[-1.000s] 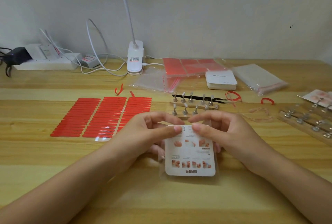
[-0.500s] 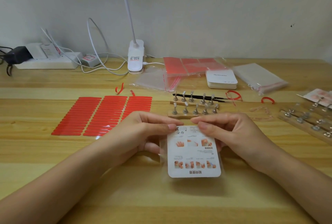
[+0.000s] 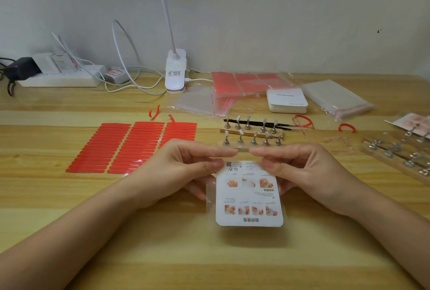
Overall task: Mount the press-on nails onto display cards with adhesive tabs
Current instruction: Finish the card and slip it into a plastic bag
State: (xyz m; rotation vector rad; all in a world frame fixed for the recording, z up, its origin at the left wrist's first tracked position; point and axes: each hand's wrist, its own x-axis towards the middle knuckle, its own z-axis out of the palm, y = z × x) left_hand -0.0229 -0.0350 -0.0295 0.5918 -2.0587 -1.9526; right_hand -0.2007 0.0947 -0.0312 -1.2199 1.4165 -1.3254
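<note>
A white display card in a clear plastic sleeve stands tilted above the table, printed instruction side toward me, upside down. My left hand pinches its top left corner and my right hand pinches its top right corner, thumbs in front and fingers behind. A sheet of red adhesive tabs lies flat to the left. Behind the card stand wooden strips with small metal nail holders. Black tweezers lie behind them.
A stack of white cards, red sheets in a clear bag and another bag lie at the back right. More nail holders sit at the right edge. A lamp base, cables and a power strip line the wall.
Both hands have drawn the sleeved card slightly nearer to me and to the right; the grip at its top corners stays the same.
</note>
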